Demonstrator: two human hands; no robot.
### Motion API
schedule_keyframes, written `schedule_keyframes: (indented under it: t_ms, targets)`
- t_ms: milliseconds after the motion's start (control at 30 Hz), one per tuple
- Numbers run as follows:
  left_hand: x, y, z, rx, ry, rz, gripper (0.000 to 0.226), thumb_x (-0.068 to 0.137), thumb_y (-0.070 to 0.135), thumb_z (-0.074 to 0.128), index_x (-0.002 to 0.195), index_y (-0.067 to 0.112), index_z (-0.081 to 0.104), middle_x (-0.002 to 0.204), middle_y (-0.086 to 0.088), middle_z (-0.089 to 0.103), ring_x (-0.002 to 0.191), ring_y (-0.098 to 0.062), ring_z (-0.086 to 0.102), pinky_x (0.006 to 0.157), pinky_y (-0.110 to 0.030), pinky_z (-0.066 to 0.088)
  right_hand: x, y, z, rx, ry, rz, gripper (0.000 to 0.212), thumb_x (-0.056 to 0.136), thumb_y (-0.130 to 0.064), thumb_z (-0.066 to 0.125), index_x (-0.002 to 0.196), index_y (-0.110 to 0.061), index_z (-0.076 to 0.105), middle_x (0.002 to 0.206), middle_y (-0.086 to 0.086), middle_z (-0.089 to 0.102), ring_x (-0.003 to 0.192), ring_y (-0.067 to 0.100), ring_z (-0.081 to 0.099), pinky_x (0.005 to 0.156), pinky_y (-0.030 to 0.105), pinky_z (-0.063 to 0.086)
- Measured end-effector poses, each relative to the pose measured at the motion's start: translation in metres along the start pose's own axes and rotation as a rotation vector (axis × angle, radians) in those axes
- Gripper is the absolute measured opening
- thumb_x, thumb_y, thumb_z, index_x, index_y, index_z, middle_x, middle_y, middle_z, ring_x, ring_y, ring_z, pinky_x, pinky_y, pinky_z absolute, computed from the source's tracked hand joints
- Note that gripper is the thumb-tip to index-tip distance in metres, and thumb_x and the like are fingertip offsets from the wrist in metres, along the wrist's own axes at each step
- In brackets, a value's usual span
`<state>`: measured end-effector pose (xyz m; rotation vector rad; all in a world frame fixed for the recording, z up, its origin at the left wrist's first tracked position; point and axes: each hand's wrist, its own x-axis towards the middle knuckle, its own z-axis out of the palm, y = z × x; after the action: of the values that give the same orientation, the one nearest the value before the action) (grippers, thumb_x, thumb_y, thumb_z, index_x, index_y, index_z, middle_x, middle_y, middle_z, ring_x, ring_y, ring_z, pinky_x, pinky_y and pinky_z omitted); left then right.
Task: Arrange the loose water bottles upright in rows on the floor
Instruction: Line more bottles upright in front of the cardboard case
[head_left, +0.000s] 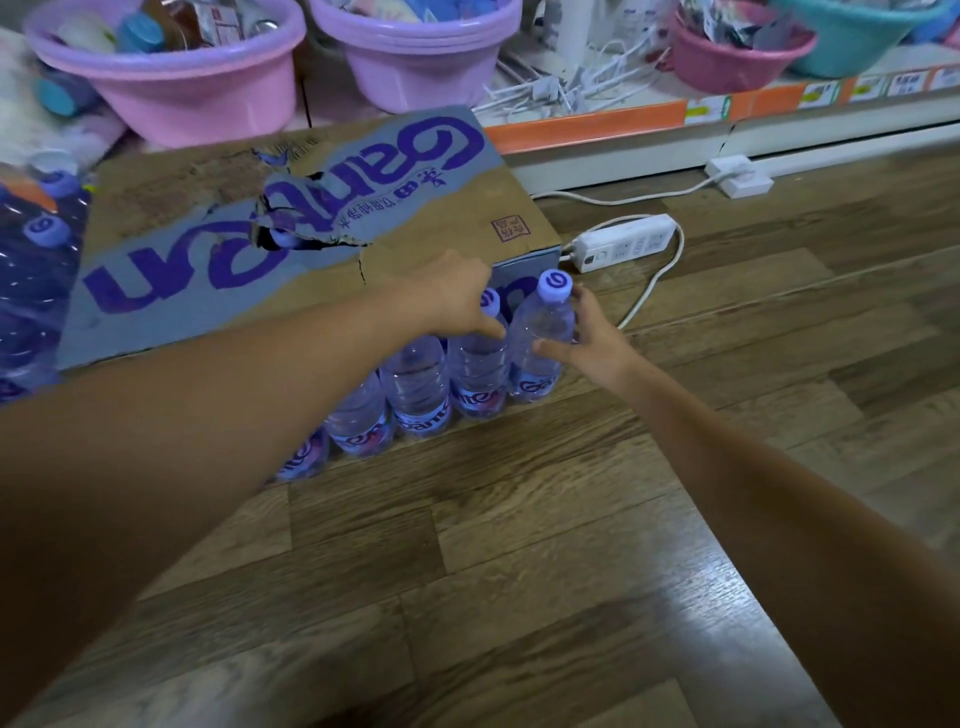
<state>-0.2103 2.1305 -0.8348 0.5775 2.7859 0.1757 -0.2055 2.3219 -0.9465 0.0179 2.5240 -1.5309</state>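
While reaching from both sides, two hands at a row of upright bottles on the wood floor (519, 545).

Nearest, bottles (415, 395) standing in a line against the side of a cardboard box (249, 244), the closest ones partly hidden under the left forearm. Left hand (457, 301) over the second bottle from the far end (478, 374), fingers curled at its neck, grip itself hard to see. Right hand (582, 338) cupped round the end bottle (540, 343), thumb on its front. Beyond, a white power strip (623, 244) with cable. Farthest, blurred pink basins (171, 67) on a shelf; wrapped bottle pack (31, 270) cut off at left.
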Motion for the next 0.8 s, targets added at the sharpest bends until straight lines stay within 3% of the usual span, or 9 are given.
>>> schedule_keyframes:
  t_ms: [33, 133, 233, 333, 400, 467, 633, 700, 800]
  targets:
    - [-0.005, -0.005, -0.006, -0.017, 0.006, 0.015, 0.047, 0.079, 0.043, 0.066, 0.099, 0.001, 0.056, 0.085, -0.011, 0.058, 0.084, -0.027, 0.050, 0.072, -0.034, 0.040, -0.003, 0.003, 0.004, 0.069, 0.035, 0.022, 0.091, 0.069, -0.032, 0.076, 0.142, -0.031, 0.020, 0.139, 0.003, 0.048, 0.124, 0.024, 0.051, 0.101, 0.049, 0.045]
    - [-0.032, -0.028, -0.025, -0.041, 0.033, 0.069, 0.057, 0.079, 0.045, 0.064, 0.120, 0.007, 0.054, 0.110, -0.009, 0.062, 0.102, -0.025, 0.057, 0.088, -0.033, 0.045, -0.026, 0.010, 0.022, 0.182, 0.215, 0.071, 0.095, 0.069, -0.027, 0.079, 0.142, -0.025, 0.019, 0.132, -0.001, 0.046, 0.123, 0.023, 0.051, 0.102, 0.047, 0.045]
    - [-0.067, -0.052, -0.037, -0.102, 0.172, 0.126, 0.048, 0.080, 0.041, 0.064, 0.115, 0.010, 0.058, 0.110, -0.006, 0.065, 0.096, -0.019, 0.059, 0.085, -0.028, 0.044, -0.052, 0.024, 0.046, 0.184, 0.344, 0.117, 0.088, 0.064, -0.032, 0.078, 0.135, -0.017, 0.030, 0.131, 0.010, 0.048, 0.120, 0.028, 0.051, 0.102, 0.049, 0.043]
    - [-0.104, -0.062, -0.035, -0.223, 0.311, 0.194, 0.038, 0.080, 0.042, 0.063, 0.107, 0.014, 0.061, 0.098, 0.005, 0.063, 0.087, -0.007, 0.055, 0.077, -0.017, 0.041, -0.075, 0.020, 0.072, 0.222, 0.363, 0.175, 0.052, 0.072, -0.021, 0.075, 0.115, -0.017, 0.046, 0.119, 0.015, 0.058, 0.109, 0.030, 0.057, 0.097, 0.041, 0.045]
    - [-0.134, -0.071, -0.031, -0.252, 0.320, 0.215, 0.039, 0.078, 0.047, 0.060, 0.103, 0.017, 0.062, 0.093, 0.010, 0.060, 0.084, -0.003, 0.055, 0.074, -0.008, 0.040, -0.088, 0.007, 0.089, 0.218, 0.255, 0.153, 0.027, 0.078, -0.010, 0.072, 0.098, -0.016, 0.055, 0.100, 0.012, 0.065, 0.095, 0.026, 0.061, 0.086, 0.030, 0.045]
    - [-0.166, -0.090, -0.027, -0.228, 0.293, 0.211, 0.045, 0.076, 0.058, 0.056, 0.101, 0.020, 0.062, 0.091, 0.014, 0.058, 0.082, 0.002, 0.053, 0.072, -0.005, 0.040, -0.099, -0.020, 0.107, 0.127, 0.007, 0.088, 0.013, 0.081, -0.009, 0.069, 0.089, -0.018, 0.062, 0.089, 0.005, 0.067, 0.089, 0.021, 0.062, 0.082, 0.025, 0.044]
    - [-0.241, -0.182, -0.024, -0.260, 0.438, 0.014, 0.052, 0.075, 0.067, 0.047, 0.092, 0.021, 0.063, 0.080, 0.013, 0.062, 0.079, 0.001, 0.055, 0.070, -0.012, 0.042, -0.120, -0.123, 0.160, 0.014, -0.481, -0.100, 0.015, 0.082, -0.011, 0.068, 0.073, -0.023, 0.064, 0.074, -0.002, 0.065, 0.074, 0.013, 0.061, 0.077, 0.031, 0.047]
    - [-0.268, -0.224, -0.017, -0.314, 0.521, -0.146, 0.041, 0.074, 0.059, 0.054, 0.089, 0.021, 0.063, 0.079, 0.008, 0.065, 0.077, 0.009, 0.055, 0.068, -0.008, 0.040, -0.127, -0.170, 0.186, 0.011, -0.622, -0.176, 0.010, 0.083, -0.012, 0.067, 0.076, -0.018, 0.065, 0.074, -0.003, 0.064, 0.073, 0.010, 0.059, 0.073, 0.025, 0.047]
    - [-0.295, -0.281, 0.004, -0.397, 0.558, -0.378, 0.012, 0.080, 0.026, 0.068, 0.086, 0.023, 0.057, 0.084, -0.005, 0.068, 0.076, 0.010, 0.055, 0.064, -0.004, 0.040, -0.129, -0.228, 0.226, 0.018, -0.704, -0.286, 0.002, 0.083, -0.015, 0.067, 0.084, -0.017, 0.065, 0.081, -0.004, 0.063, 0.077, 0.006, 0.058, 0.073, 0.018, 0.046]
